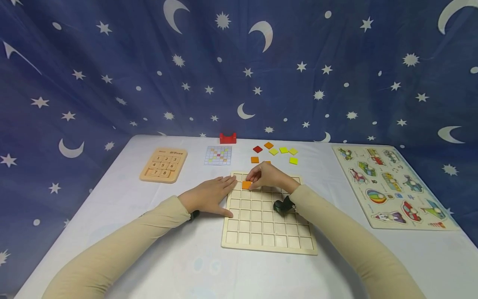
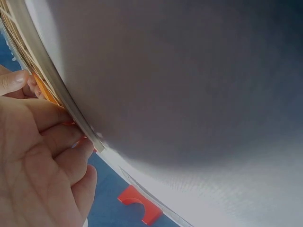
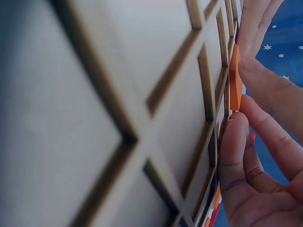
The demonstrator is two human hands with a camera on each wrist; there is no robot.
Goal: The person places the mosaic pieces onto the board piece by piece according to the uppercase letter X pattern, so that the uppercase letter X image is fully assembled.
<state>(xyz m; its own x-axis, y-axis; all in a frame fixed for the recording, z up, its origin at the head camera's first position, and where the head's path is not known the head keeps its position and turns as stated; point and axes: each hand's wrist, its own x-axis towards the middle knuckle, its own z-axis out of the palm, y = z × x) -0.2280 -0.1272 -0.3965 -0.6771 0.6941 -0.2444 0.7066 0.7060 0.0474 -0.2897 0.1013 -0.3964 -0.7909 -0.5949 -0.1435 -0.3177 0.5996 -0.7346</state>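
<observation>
A pale wooden grid board (image 1: 256, 226) lies on the table, an orange square tile (image 1: 246, 185) at its upper left cells. My right hand (image 1: 267, 175) pinches that orange tile between thumb and finger; in the right wrist view the tile (image 3: 235, 80) sits at the grid's surface under the thumb. My left hand (image 1: 210, 194) rests on the board's left edge, fingers extended and thumb spread. Beyond the board lie a red tile (image 1: 257, 149), several yellow tiles (image 1: 284, 150) and other orange tiles (image 1: 254, 160), one partly hidden by my right hand.
A printed colour-grid card (image 1: 218, 155) lies behind the board, with a red notched block (image 1: 228, 138) at the table's back edge. To the left is a wooden number puzzle (image 1: 163, 165). A picture puzzle board (image 1: 392, 187) lies on the right.
</observation>
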